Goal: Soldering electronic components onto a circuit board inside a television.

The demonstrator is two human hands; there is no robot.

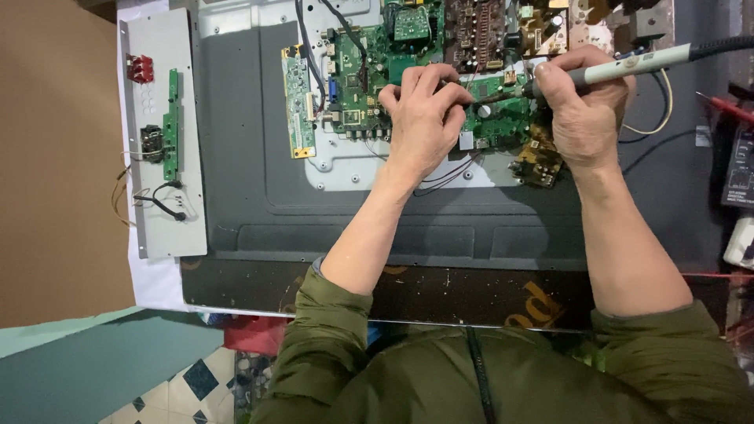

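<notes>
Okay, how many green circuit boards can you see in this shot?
4, maybe more under the hands: a narrow strip board on the grey panel at left, a pale slim board, the large main board, and one between the left hand and right hand.

Two bare hands: left hand (422,110) and right hand (583,110), both upper middle of frame. One soldering iron (628,66), grey-white handle, upper right. One flat TV back panel (236,157), dark grey, filling the centre. Green circuit boards: one large main board (361,71) top centre, one narrow strip board (298,102) just left of it, one thin board (171,126) far left, so three counted clearly; further brown boards at top right, count unclear. One long grey metal bracket (153,204) at left. One red connector block (140,68) upper left. One red probe (726,108) at right edge. Two olive-green sleeves (330,345), bottom.
</notes>
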